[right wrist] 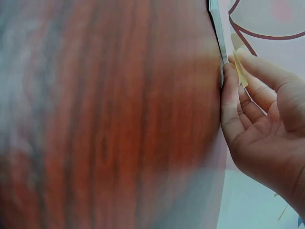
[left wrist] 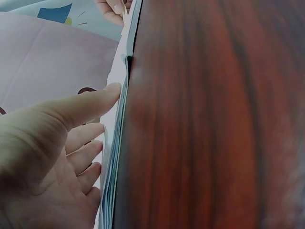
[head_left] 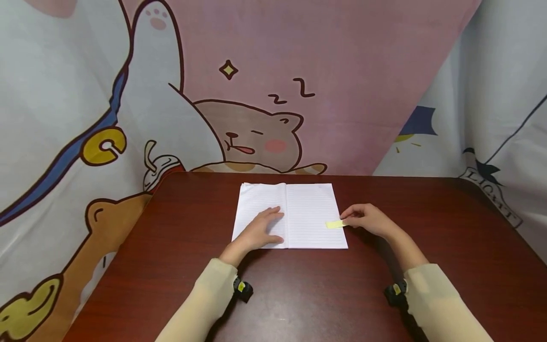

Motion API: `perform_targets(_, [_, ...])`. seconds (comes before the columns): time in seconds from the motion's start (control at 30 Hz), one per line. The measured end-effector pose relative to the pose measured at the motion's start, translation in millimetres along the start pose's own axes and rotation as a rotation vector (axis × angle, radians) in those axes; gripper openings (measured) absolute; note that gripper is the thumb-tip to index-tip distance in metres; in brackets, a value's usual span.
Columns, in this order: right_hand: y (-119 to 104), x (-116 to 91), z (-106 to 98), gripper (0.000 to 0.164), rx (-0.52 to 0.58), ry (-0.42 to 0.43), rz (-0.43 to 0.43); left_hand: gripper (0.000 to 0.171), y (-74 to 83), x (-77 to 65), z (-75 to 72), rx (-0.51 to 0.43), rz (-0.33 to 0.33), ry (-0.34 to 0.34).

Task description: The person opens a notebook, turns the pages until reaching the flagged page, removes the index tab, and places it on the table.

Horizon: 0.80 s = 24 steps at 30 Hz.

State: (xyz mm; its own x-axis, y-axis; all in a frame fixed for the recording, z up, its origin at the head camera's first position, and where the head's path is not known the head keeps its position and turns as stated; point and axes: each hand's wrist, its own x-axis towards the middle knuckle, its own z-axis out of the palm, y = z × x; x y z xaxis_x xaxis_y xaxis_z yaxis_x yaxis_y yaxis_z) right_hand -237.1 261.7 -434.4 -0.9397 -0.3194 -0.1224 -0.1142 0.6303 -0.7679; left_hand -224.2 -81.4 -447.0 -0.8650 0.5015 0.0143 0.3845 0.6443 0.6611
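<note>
An open notebook point(head_left: 309, 202) with lined white pages lies flat on the dark wooden table. My left hand point(head_left: 259, 230) rests on its left page, fingers spread and thumb near the center fold; the left wrist view shows that hand point(left wrist: 62, 143) along the notebook's near edge. At the right page's outer edge, my right hand point(head_left: 369, 220) pinches a yellow sticky strip point(head_left: 334, 224) between thumb and fingertips. The strip lies partly over the page and sticks out past its edge. In the right wrist view the strip point(right wrist: 241, 71) shows between thumb and forefinger.
The reddish-brown table point(head_left: 299, 289) spreads around the notebook on all sides. Behind it hangs a pink and white cloth point(head_left: 342, 95) with cartoon animals, which also runs down the left and right sides. A small dark camera is strapped at each wrist.
</note>
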Motion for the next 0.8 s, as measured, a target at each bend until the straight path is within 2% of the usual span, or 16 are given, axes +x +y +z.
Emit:
perform_targets(0.3, [2.3, -0.5, 0.5, 0.014, -0.001, 0.02, 0.013, 0.069, -0.4, -0.3, 1.1, -0.006, 0.017, 0.012])
perform_targets(0.8, [6.2, -0.7, 0.2, 0.013, -0.015, 0.025, -0.006, 0.07, 1.2, -0.8, 0.7, -0.002, -0.001, 0.014])
